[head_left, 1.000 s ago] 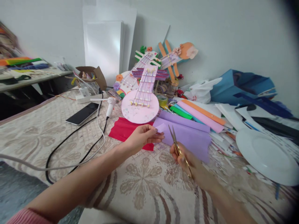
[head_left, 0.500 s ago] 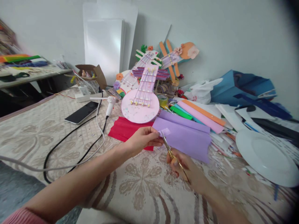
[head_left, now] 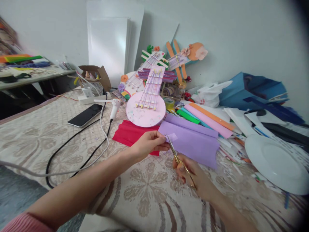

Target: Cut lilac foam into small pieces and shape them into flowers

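Between the thumb and fingers of my left hand (head_left: 154,141) is a small piece of light purple paper (head_left: 173,137). My right hand (head_left: 189,172) grips gold-handled scissors (head_left: 177,158), whose blades meet the small piece close to my left fingertips. Below lies a larger purple crepe paper sheet (head_left: 193,143), with a red crepe paper piece (head_left: 127,133) to its left, partly behind my left hand. Just beyond my hands stands a pink paper guitar (head_left: 146,111) with strings and a round body.
A white glue gun (head_left: 114,109) and a black phone (head_left: 85,115) lie on the left, with cables looping across the patterned tablecloth (head_left: 145,187). On the right are paper rolls (head_left: 209,120), scraps, a white plate (head_left: 272,164) and a blue bag (head_left: 253,90).
The view has shifted very slightly. Both hands keep nearly the same pose, with the scissors still at the small purple piece.
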The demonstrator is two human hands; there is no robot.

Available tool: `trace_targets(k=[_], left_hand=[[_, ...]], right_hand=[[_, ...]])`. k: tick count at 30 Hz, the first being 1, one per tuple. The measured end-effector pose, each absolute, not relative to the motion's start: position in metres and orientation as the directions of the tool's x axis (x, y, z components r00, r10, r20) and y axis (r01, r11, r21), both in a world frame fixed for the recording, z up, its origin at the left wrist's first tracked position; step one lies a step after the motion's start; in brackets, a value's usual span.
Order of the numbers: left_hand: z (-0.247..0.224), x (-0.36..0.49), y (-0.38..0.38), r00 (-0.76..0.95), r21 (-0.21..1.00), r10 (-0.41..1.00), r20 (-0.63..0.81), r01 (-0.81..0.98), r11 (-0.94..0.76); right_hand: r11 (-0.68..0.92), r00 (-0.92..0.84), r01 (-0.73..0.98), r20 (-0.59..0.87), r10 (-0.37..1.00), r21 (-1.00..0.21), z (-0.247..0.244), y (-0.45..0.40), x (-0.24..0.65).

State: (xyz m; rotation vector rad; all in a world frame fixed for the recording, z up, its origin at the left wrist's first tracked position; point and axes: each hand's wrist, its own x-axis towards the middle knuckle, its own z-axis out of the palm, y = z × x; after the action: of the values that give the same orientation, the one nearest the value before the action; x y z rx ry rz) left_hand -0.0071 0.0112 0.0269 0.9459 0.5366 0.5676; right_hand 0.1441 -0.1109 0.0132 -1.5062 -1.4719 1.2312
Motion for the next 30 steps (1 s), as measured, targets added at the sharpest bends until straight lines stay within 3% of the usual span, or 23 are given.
trace_targets(k=[30], left_hand=[[0.0302,-0.0065,0.0126,0.713,0.865,0.677,-0.184,-0.210,0.456]], right_hand=[[-0.189,-0.047,0.299,-0.212,0.976,-0.935,0.0136,-0.1100,0.1381]])
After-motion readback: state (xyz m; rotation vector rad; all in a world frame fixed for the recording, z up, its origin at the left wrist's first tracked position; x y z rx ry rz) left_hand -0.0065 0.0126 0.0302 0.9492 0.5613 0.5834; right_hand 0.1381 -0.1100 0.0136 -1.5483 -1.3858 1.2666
